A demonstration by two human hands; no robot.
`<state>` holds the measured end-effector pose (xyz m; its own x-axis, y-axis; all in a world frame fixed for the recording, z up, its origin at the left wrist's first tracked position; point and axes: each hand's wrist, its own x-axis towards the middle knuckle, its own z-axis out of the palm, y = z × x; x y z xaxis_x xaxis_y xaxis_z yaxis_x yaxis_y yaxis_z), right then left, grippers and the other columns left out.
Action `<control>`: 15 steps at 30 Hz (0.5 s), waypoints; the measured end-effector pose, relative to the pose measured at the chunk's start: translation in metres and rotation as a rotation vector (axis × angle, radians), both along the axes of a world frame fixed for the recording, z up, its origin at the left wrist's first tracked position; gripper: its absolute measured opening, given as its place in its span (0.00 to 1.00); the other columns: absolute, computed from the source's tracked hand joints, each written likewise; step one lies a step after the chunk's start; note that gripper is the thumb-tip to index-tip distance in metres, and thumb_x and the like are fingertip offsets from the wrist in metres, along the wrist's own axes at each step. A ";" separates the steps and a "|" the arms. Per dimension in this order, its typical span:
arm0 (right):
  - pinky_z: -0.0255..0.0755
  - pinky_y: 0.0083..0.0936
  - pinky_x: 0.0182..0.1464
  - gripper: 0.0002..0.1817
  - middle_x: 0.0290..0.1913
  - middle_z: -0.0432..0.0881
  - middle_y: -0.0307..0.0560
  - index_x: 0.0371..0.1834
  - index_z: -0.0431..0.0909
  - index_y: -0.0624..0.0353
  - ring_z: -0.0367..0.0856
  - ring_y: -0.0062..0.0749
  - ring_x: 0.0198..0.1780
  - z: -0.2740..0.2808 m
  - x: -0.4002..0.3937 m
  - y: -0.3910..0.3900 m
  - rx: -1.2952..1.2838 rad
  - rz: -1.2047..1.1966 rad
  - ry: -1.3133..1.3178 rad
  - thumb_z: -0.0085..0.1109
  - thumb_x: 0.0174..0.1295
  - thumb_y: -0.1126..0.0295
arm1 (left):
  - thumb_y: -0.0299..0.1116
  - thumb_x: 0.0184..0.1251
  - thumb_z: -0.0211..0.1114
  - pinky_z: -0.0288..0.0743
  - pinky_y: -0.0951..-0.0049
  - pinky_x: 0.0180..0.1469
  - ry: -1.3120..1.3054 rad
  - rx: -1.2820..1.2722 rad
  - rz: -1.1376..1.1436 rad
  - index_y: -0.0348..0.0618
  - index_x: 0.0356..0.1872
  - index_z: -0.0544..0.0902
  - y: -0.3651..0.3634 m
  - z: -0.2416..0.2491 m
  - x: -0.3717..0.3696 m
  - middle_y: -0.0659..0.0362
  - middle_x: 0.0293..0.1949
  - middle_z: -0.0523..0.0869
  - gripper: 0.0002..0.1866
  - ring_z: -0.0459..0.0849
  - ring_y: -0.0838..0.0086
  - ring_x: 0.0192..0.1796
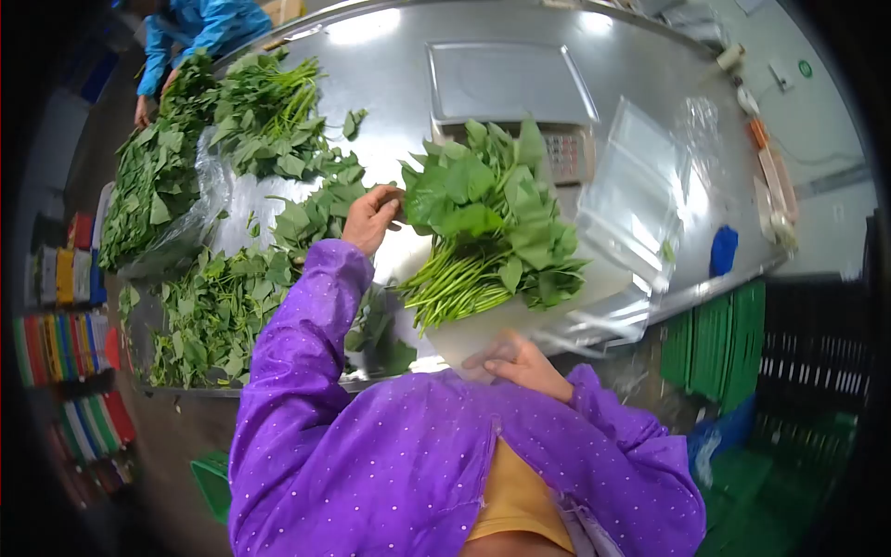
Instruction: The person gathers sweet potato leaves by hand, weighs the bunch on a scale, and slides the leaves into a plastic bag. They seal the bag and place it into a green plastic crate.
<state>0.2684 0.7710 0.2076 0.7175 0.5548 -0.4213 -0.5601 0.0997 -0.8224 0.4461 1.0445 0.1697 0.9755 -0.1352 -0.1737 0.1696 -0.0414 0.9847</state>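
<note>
Bunch of leafy greens w/ long stems [501, 209] lies mid-frame on a pale plastic sheet [455, 345], leaves toward the top, cut ends toward lower L; it partly covers the scale [566, 156] behind it. L hand [373, 218] at the bunch's upper-L leaf edge, fingers curled in; can't tell if it's pinching a leaf or just resting there. R hand [522, 365], lower ctr, is over the near edge of the sheet, fingers bent & a bit blurred; can't tell if plastic is pinched.

Step in hand, my read: tidying the bunch &/or wrapping it. Next move prob. calls for L steadying the leaves w/o crushing them, R getting a firm hold on the sheet edge; loose stems could splay.

Also: loose greens [223, 316] at L of frame, clear plastic packaging [636, 172] R of ctr, co-worker's blue sleeve [158, 56] upper L.
</note>
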 end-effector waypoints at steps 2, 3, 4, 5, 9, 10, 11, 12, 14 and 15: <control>0.72 0.21 0.37 0.07 0.44 0.79 0.54 0.42 0.67 0.62 0.78 0.26 0.37 -0.020 -0.018 0.013 -0.172 0.093 0.122 0.50 0.64 0.72 | 0.27 0.66 0.51 0.76 0.76 0.35 0.028 0.059 -0.119 0.37 0.45 0.75 -0.002 -0.032 -0.014 0.60 0.35 0.81 0.10 0.80 0.77 0.36; 0.71 0.20 0.35 0.08 0.43 0.80 0.53 0.41 0.68 0.62 0.77 0.24 0.36 -0.028 -0.023 0.018 -0.258 0.144 0.185 0.51 0.64 0.69 | 0.27 0.66 0.51 0.75 0.76 0.35 0.035 0.105 -0.183 0.37 0.45 0.75 -0.003 -0.047 -0.020 0.60 0.36 0.81 0.10 0.80 0.76 0.37; 0.68 0.17 0.34 0.13 0.38 0.80 0.48 0.37 0.72 0.63 0.75 0.19 0.35 -0.029 -0.027 0.025 -0.126 0.178 0.293 0.52 0.64 0.63 | 0.27 0.66 0.51 0.75 0.75 0.37 0.002 0.144 -0.196 0.38 0.45 0.76 -0.005 -0.054 -0.024 0.60 0.36 0.81 0.10 0.80 0.76 0.38; 0.68 0.17 0.34 0.13 0.37 0.80 0.47 0.36 0.72 0.64 0.75 0.19 0.35 -0.024 -0.032 0.026 -0.151 0.186 0.198 0.51 0.64 0.62 | 0.25 0.66 0.50 0.74 0.77 0.36 -0.027 0.120 -0.088 0.38 0.43 0.77 -0.007 -0.059 -0.028 0.61 0.33 0.82 0.09 0.81 0.77 0.34; 0.68 0.24 0.37 0.13 0.30 0.78 0.43 0.36 0.73 0.61 0.75 0.26 0.34 0.015 -0.020 0.034 -0.302 0.271 -0.390 0.49 0.64 0.62 | 0.26 0.66 0.52 0.74 0.78 0.37 -0.090 0.093 -0.115 0.35 0.46 0.77 -0.004 -0.060 -0.031 0.59 0.36 0.83 0.11 0.81 0.77 0.35; 0.68 0.31 0.44 0.11 0.35 0.77 0.46 0.38 0.72 0.59 0.75 0.34 0.41 0.017 -0.005 0.042 -0.373 0.341 -0.554 0.53 0.61 0.62 | 0.26 0.66 0.52 0.74 0.77 0.37 -0.108 0.077 -0.118 0.35 0.46 0.77 -0.007 -0.058 -0.033 0.59 0.36 0.84 0.11 0.81 0.77 0.35; 0.65 0.35 0.50 0.13 0.40 0.76 0.47 0.40 0.72 0.58 0.73 0.37 0.46 0.012 0.021 0.060 -0.516 0.360 -0.989 0.54 0.59 0.62 | 0.26 0.65 0.52 0.74 0.77 0.38 -0.129 0.063 -0.121 0.34 0.47 0.77 -0.009 -0.055 -0.033 0.59 0.36 0.84 0.12 0.81 0.77 0.35; 0.62 0.39 0.55 0.15 0.44 0.76 0.47 0.42 0.72 0.58 0.71 0.40 0.52 0.004 0.049 0.077 -0.658 0.364 -1.432 0.55 0.57 0.61 | 0.27 0.65 0.53 0.74 0.77 0.39 -0.121 0.072 -0.120 0.33 0.45 0.78 -0.011 -0.051 -0.035 0.58 0.37 0.84 0.11 0.82 0.76 0.36; 0.51 0.48 0.64 0.20 0.54 0.71 0.48 0.48 0.71 0.55 0.64 0.41 0.61 -0.022 0.088 0.082 -0.948 0.473 -1.555 0.57 0.53 0.59 | 0.28 0.66 0.53 0.74 0.77 0.41 -0.098 0.071 -0.071 0.34 0.45 0.78 -0.014 -0.044 -0.042 0.59 0.38 0.84 0.11 0.81 0.77 0.38; 0.50 0.48 0.65 0.22 0.58 0.69 0.47 0.50 0.70 0.56 0.61 0.41 0.64 -0.040 0.102 0.074 -1.085 0.429 -1.547 0.58 0.53 0.58 | 0.29 0.66 0.53 0.73 0.77 0.41 -0.085 0.072 -0.046 0.35 0.45 0.77 -0.016 -0.041 -0.045 0.59 0.38 0.83 0.11 0.81 0.77 0.39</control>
